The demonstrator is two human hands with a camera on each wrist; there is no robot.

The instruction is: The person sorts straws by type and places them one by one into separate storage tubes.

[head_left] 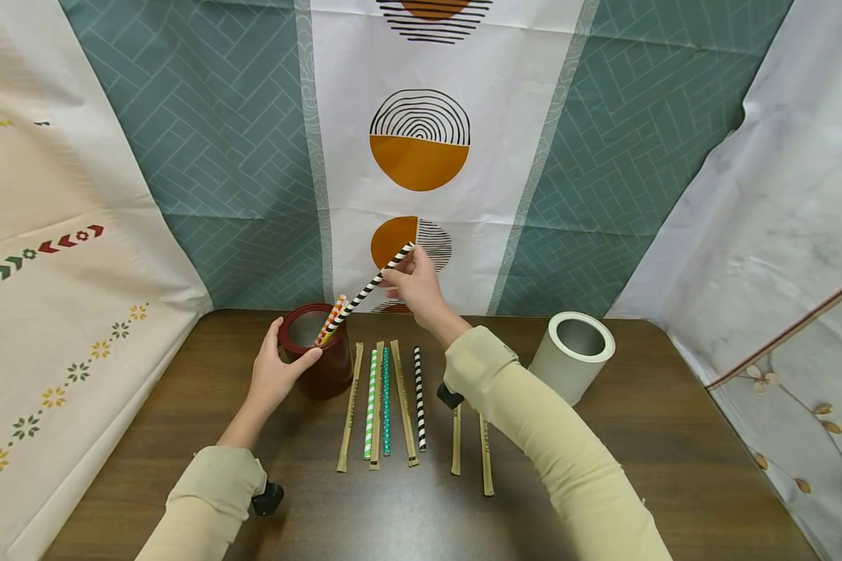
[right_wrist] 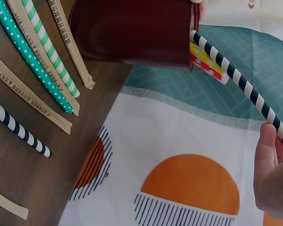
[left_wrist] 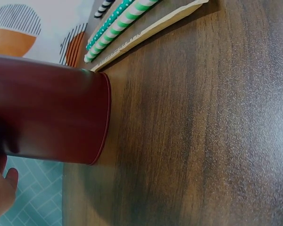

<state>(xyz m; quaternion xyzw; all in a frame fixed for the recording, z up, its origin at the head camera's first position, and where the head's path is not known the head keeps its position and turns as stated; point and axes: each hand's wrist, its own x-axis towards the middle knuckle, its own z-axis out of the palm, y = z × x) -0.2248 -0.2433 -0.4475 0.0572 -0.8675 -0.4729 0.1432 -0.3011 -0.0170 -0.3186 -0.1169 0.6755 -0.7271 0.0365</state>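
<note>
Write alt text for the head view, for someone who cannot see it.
A person's right hand holds a black-and-white striped straw slanting down to the mouth of a dark red canister, which the left hand grips. On the brown table lie more straws and slim brown paper packets, with a white canister standing at right.

Got a dark brown wood-grain table [head_left: 365,514] here, a bit shiny, catching a soft pale glare toward the near side. Backed by a hanging cloth [head_left: 421,203] with teal panels [head_left: 203,140], all thin brick-style lines, either side of a white strip [head_left: 351,179] printed with orange-and-black-line circles [head_left: 419,164]. Flanked on the left by cream fabric [head_left: 49,312] with little flowers and arrow shapes, on the right by a whitish marbled sheet [head_left: 800,257] with a blossom print [head_left: 824,425].
</note>
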